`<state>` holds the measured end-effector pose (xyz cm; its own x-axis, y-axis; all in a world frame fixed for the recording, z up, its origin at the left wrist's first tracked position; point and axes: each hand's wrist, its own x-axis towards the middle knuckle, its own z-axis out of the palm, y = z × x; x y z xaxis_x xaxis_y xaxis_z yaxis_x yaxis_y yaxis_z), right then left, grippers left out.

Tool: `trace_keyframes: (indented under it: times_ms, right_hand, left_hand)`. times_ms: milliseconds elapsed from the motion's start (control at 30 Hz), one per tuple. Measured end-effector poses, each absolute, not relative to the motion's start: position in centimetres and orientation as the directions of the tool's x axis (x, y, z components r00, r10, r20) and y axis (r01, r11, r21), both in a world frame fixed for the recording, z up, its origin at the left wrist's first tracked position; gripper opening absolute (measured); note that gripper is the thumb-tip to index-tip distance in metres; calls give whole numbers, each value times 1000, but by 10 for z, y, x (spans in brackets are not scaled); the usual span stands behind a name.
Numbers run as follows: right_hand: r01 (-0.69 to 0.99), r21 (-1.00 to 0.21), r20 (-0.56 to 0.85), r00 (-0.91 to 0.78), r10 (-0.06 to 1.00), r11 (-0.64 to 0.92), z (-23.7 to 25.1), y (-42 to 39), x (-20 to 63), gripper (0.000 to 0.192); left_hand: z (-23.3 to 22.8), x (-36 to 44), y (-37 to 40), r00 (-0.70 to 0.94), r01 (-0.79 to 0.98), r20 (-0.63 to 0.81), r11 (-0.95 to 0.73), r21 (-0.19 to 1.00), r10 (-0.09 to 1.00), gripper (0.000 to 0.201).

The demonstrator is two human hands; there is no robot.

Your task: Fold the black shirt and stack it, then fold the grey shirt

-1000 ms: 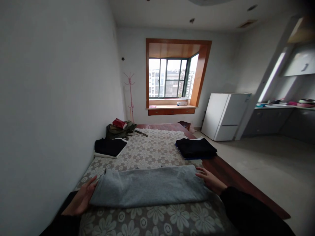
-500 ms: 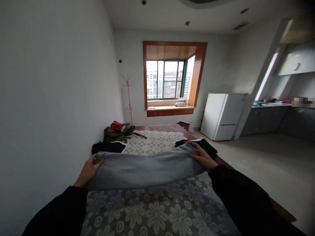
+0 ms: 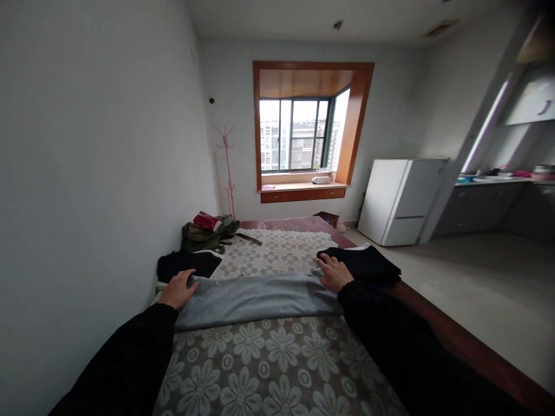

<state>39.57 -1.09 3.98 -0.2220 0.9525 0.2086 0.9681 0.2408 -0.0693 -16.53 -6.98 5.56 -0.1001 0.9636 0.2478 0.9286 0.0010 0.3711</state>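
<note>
A long folded grey garment [image 3: 260,297] lies across the flower-patterned tablecloth [image 3: 277,370], its surface slightly creased. Its left end is in my left hand [image 3: 178,290], thumb and fingers closed about the corner. At the other end, my right hand [image 3: 335,273] rests with fingers spread on the upper right corner. Just beyond my left hand is a folded black garment [image 3: 189,266] with a white edge under it. Close to my right fingers sits a stack of dark folded clothes [image 3: 373,263].
An olive backpack [image 3: 197,234] with a red item [image 3: 207,221] on top stands at the far left by the wall. The table's dark red wooden edge [image 3: 451,329] runs along the right. Further off are a white fridge [image 3: 392,202] and a pink coat stand [image 3: 228,164].
Both hands have moved closer together and the grey garment has come down flat on the tablecloth. My right fingers have spread out. The camera view has tilted slightly downward.
</note>
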Motion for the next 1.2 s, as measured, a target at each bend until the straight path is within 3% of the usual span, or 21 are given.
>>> trace_keyframes:
  times_ms: [100, 333, 700, 867, 1067, 1200]
  right_hand:
    - [958, 65, 169, -288, 943, 281, 45, 3, 388, 54]
    - [946, 71, 174, -323, 930, 315, 39, 22, 399, 21]
    - [942, 4, 369, -313, 875, 336, 48, -9, 424, 22]
    - [843, -217, 520, -326, 789, 492, 68, -45, 439, 22]
    - [749, -412, 503, -289, 815, 519, 84, -135, 472, 23]
    - [728, -483, 360, -341, 868, 487, 81, -203, 494, 20]
  left_hand:
    - [61, -164, -58, -32, 941, 250, -55, 335, 968, 37]
    - [65, -164, -62, 29, 939, 331, -139, 316, 943, 21]
    - [85, -166, -102, -11, 885, 435, -193, 424, 901, 31]
    - [111, -161, -147, -55, 816, 482, -239, 527, 875, 40]
    - [128, -167, -232, -143, 736, 299, -101, 670, 943, 45]
    - [108, -182, -288, -32, 709, 33, -1, 705, 999, 38]
